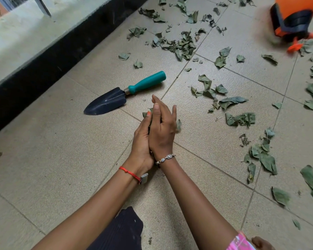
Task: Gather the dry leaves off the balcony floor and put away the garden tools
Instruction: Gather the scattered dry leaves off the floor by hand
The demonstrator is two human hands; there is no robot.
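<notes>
My left hand (141,141) and my right hand (163,131) are pressed palm to palm just above the tiled floor (61,168). Bits of dry leaf (145,113) stick out between them on both sides. Just beyond my fingertips lies a trowel (108,101) with a dark blade and a teal handle, its blade pointing left. Several dry green leaves (181,45) are scattered over the tiles ahead. More of these leaves (262,156) lie to my right.
An orange and black sprayer (293,18) stands at the far right. A black skirting (49,62) under a pale ledge runs along the left. My dark-clothed knee (123,230) is at the bottom.
</notes>
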